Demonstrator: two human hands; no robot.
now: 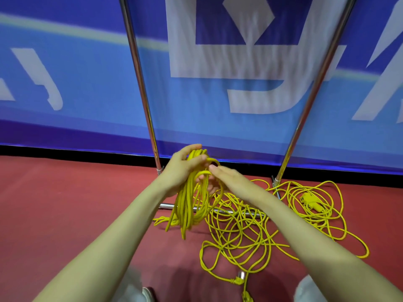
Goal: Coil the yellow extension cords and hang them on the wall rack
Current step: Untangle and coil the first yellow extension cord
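Yellow cord coil (189, 201), left hand (183, 168) gripping

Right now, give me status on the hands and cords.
Left hand gripping coiled cord. Right hand wrapping it. Loose cord tangled on floor, nothing hung.

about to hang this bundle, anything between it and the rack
Nothing visible blocks it. The left hand holds the coil just before the rack poles. No hook or top bar is in view.
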